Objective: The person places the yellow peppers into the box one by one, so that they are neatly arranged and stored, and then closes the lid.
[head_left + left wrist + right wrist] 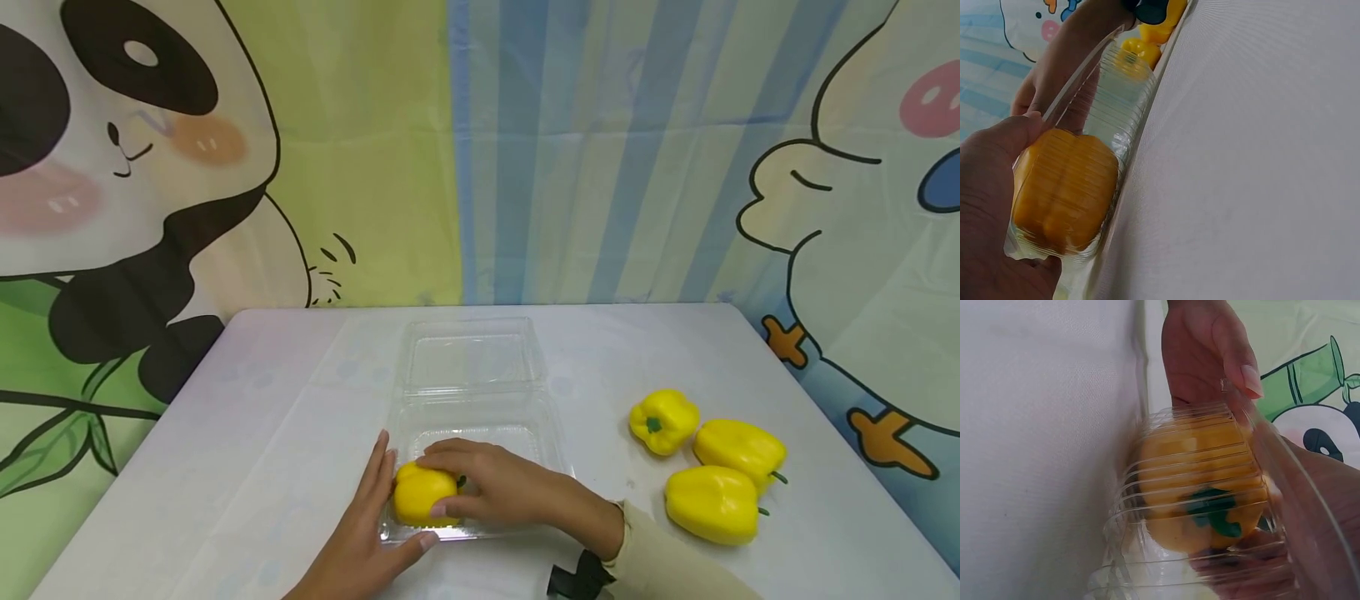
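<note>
A clear plastic clamshell box (517, 417) lies open on the table, its lid (472, 358) laid back at the far side. In the near left corner of its base sits a yellow bell pepper (422, 497). My right hand (498, 483) grips this pepper, fingers over its top and thumb at the near side. The green stem (1217, 512) shows through the ribbed wall in the right wrist view. Around the box's near left corner is my left hand (363, 533), fingers straight along the left side. Its thumb touches the rim in the left wrist view.
Right of the box, three more yellow bell peppers lie together: one at the back (664, 422), one at the right (740, 455) and one nearest (712, 504). A white cloth (247, 467) covers the table. Behind it hangs a printed curtain (360, 150).
</note>
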`<state>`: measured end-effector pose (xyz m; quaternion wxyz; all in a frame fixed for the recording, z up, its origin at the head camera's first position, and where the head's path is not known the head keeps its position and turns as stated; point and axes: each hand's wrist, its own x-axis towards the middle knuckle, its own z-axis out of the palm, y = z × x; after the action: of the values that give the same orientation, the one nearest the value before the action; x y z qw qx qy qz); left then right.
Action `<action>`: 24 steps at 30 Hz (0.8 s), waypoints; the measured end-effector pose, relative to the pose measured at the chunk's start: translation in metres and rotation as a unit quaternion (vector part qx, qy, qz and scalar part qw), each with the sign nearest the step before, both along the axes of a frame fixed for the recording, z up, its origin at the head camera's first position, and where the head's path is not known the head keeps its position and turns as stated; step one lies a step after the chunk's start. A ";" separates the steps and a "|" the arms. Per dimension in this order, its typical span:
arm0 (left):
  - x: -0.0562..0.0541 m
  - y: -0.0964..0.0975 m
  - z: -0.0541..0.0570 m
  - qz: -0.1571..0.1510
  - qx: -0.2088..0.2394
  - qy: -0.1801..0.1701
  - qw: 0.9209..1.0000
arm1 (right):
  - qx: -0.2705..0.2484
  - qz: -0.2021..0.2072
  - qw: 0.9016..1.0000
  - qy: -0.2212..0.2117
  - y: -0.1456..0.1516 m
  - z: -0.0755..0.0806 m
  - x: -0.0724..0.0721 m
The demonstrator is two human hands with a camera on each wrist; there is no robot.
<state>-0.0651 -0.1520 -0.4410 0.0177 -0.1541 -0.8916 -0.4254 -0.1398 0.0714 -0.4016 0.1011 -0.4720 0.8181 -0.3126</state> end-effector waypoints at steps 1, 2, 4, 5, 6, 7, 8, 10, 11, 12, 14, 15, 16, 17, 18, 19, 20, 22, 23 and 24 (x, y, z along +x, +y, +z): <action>0.000 0.000 0.000 0.000 -0.001 0.001 1.000 | 0.002 -0.001 1.000 0.000 0.000 0.000 0.000; 0.000 0.000 0.000 -0.001 -0.002 0.003 1.000 | 0.004 -0.002 1.000 0.000 0.000 0.000 0.000; 0.000 0.000 0.000 -0.002 -0.002 0.009 1.000 | 0.014 -0.006 1.000 0.004 0.000 0.000 0.000; 0.000 0.000 0.000 -0.003 -0.002 0.011 1.000 | 0.018 -0.007 1.000 0.005 -0.001 0.001 0.000; 0.000 0.000 0.000 -0.003 -0.002 0.013 1.000 | 0.022 -0.008 1.000 0.006 -0.001 0.001 0.000; 0.000 0.000 0.000 -0.003 -0.003 0.013 1.000 | 0.025 -0.009 1.000 0.007 -0.001 0.001 0.001; 0.000 0.000 0.000 -0.002 -0.003 0.012 1.000 | 0.027 -0.009 1.000 0.009 -0.001 0.001 0.001; 0.000 0.000 0.000 0.000 -0.004 0.005 1.000 | 0.029 -0.011 0.999 0.009 0.000 0.002 0.001; 0.000 0.000 0.000 0.002 -0.004 -0.001 1.000 | 0.030 -0.011 0.999 0.008 0.000 0.003 0.002; 0.000 0.000 0.000 0.004 -0.004 -0.007 1.000 | 0.031 -0.012 0.999 0.007 0.001 0.003 0.002; 0.000 0.001 0.000 0.007 -0.006 -0.017 1.000 | 0.034 -0.018 0.999 0.006 0.002 0.006 0.002; 0.000 0.001 0.000 0.009 -0.006 -0.021 1.000 | 0.036 -0.022 0.999 0.003 0.003 0.007 0.002; 0.000 0.001 0.000 0.009 -0.005 -0.022 1.000 | 0.037 -0.025 0.999 0.001 0.004 0.008 0.003; 0.000 0.000 0.000 0.007 -0.004 -0.020 1.000 | 0.040 -0.029 0.999 0.000 0.005 0.010 0.003; 0.000 0.000 0.000 0.005 -0.003 -0.016 1.000 | 0.041 -0.033 0.999 0.000 0.006 0.012 0.003; 0.000 0.000 0.000 0.003 -0.003 -0.010 1.000 | 0.043 -0.037 0.998 0.002 0.007 0.014 0.003; -0.001 -0.001 0.000 0.002 -0.003 -0.004 1.000 | 0.043 -0.039 0.998 0.005 0.008 0.016 0.002; -0.001 -0.001 -0.001 -0.001 -0.003 0.007 1.000 | 0.039 -0.040 0.998 0.011 0.010 0.019 0.002; -0.001 -0.002 -0.001 -0.002 -0.003 0.009 1.000 | 0.036 -0.040 0.998 0.013 0.011 0.021 0.002; 0.000 -0.002 -0.001 0.000 -0.003 0.011 1.000 | 0.031 -0.037 0.999 0.015 0.012 0.023 0.002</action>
<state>-0.0654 -0.1541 -0.4423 0.0268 -0.1593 -0.8927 -0.4208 -0.1379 0.0834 -0.3790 0.0917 -0.4424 0.8457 -0.2840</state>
